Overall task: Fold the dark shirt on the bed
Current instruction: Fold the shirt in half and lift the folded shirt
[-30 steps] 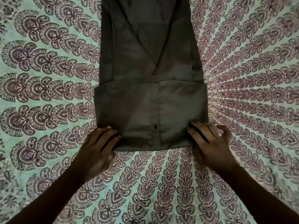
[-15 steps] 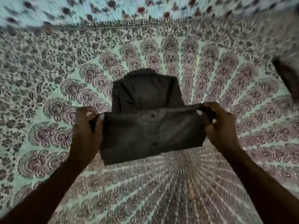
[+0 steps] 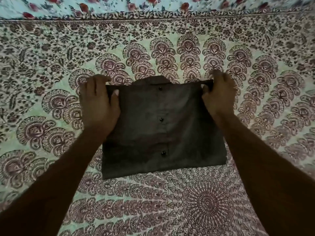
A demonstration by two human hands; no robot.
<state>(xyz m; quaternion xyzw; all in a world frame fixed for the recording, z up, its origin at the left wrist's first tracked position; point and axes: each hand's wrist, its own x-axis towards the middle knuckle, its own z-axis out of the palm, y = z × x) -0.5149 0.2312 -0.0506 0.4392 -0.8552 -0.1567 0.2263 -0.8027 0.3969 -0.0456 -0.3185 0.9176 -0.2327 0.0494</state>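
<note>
The dark shirt lies on the bed as a folded rectangle, stretched between the two grips, with its placket facing up and three buttons in a line down the middle. The left grip grasps the far left corner, its thumb laid over the top of the cloth and its fingers curled beyond the edge. The right grip pinches the far right corner; its fingers are blurred, but the cloth plainly runs into them. The far edge is drawn taut from one grip to the other, and just past it, between the grips, a bit of collar peeks out. Whether that edge is off the bed or resting on it cannot be told. The near edge lies back toward the forearms, flat on the bedspread and a little askew, its left corner nearer the person than its right. The side edges run straight back from each grip. Bare patterned bedspread spreads outward of both grips, beyond them, and below the near edge. Well beyond the grips a strip of floral cloth borders the bedspread.
</note>
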